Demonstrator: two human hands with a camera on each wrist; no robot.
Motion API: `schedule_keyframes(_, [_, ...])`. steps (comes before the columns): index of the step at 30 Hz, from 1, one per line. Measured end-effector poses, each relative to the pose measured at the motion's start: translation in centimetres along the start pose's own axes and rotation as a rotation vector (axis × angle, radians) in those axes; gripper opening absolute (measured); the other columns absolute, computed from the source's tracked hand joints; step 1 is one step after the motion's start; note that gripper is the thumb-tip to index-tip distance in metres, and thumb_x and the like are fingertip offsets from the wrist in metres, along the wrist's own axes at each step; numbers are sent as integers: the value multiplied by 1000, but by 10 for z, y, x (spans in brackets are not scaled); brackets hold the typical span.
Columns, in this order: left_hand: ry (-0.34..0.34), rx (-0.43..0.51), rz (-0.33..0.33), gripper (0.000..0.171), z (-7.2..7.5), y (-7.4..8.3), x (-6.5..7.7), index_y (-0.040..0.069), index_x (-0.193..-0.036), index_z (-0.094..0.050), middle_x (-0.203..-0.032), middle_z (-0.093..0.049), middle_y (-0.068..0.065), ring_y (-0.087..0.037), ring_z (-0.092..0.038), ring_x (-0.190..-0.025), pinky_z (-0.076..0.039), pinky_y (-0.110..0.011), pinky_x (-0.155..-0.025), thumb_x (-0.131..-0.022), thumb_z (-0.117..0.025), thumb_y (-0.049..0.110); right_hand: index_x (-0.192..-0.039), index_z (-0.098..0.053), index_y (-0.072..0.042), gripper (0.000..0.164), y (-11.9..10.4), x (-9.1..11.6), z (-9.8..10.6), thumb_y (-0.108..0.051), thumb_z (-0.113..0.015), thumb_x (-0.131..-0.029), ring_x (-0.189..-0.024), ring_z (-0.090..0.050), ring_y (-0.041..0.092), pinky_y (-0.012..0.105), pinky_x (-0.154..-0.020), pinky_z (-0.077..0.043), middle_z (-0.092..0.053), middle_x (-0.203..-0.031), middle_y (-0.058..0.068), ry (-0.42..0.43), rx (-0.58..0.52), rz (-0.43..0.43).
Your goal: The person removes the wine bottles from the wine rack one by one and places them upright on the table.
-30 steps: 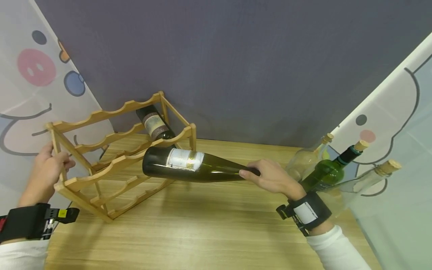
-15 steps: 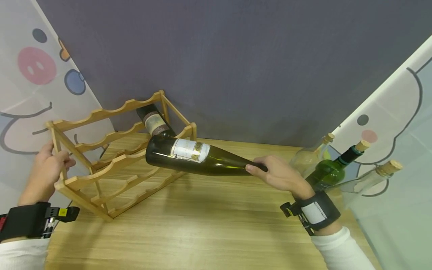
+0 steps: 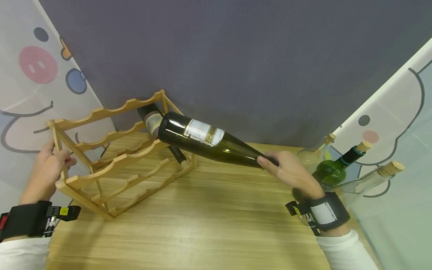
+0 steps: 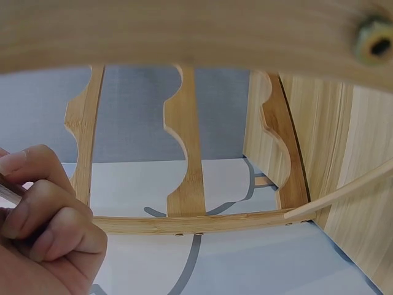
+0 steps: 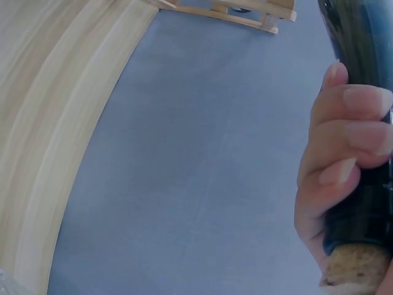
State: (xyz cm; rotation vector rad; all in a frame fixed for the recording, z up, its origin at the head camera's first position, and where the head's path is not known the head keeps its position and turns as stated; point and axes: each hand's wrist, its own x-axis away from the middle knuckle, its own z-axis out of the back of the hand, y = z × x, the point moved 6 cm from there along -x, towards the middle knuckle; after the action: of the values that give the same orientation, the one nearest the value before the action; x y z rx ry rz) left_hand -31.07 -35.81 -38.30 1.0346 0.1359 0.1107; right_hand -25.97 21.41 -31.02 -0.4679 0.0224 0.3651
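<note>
My right hand [image 3: 287,168] grips the neck of a dark green wine bottle [image 3: 206,140] with a white label. The bottle tilts, its base raised to the left and overlapping the right end of the wooden wine rack [image 3: 123,163] in the head view. In the right wrist view, fingers [image 5: 368,101] curl round the neck just above a cork [image 5: 356,267]. At the rack's left end, my left hand [image 3: 48,168] grips an upright post. A darker wine bottle [image 3: 153,120] lies in the rack's upper right slot, its middle hidden behind the held bottle and its neck pointing toward me.
Several corked bottles stand at the right: a green bottle [image 3: 330,170], a clear bottle [image 3: 314,155] behind it and another clear bottle [image 3: 368,183] in front. A grey back wall [image 3: 256,67] rises behind the wooden table [image 3: 202,225]. Printed side panels flank both sides.
The held bottle has moved up and right, its base rising from the rack's front to above its right end. The resting bottle's neck now shows. My left hand keeps its place.
</note>
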Motion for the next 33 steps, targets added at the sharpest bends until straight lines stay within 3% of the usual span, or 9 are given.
schedule_keyframes(8, [5, -12, 16, 66, 0, 4, 1, -2, -156, 2, -103, -44, 2, 10, -50, -78, -42, -6, -66, -100, -31, 13, -72, -50, -16, 43, 9, 0, 7, -45, -42, -103, -57, -41, 13, 28, -62, -35, -41, -63, -4, 46, -26, -76])
schedule_keyframes(18, [-2, -15, 15, 66, 0, 2, 2, 1, -157, 0, -98, -45, 8, 6, -49, -80, -43, -9, -66, -100, -32, 13, -74, -53, -9, 50, 19, -1, 8, -50, -41, -102, -55, -42, 13, 30, -59, -35, -48, -64, -1, 62, -67, -169])
schedule_keyframes(27, [7, 14, 22, 67, -1, 5, 3, -1, -156, 1, -94, -46, 13, 5, -49, -77, -44, -10, -65, -99, -33, 11, -75, -55, -10, 54, 31, -3, 7, -52, -36, -103, -49, -39, 13, 29, -59, -36, -44, -57, -2, 66, -56, -212])
schedule_keyframes(33, [14, 6, 26, 67, 0, 3, 2, 0, -156, 0, -96, -46, 9, 4, -49, -77, -45, -11, -65, -99, -33, 12, -81, -61, -13, 57, 38, -4, 4, -58, -33, -102, -53, -42, 15, 30, -59, -36, -50, -62, -1, 71, -65, -271])
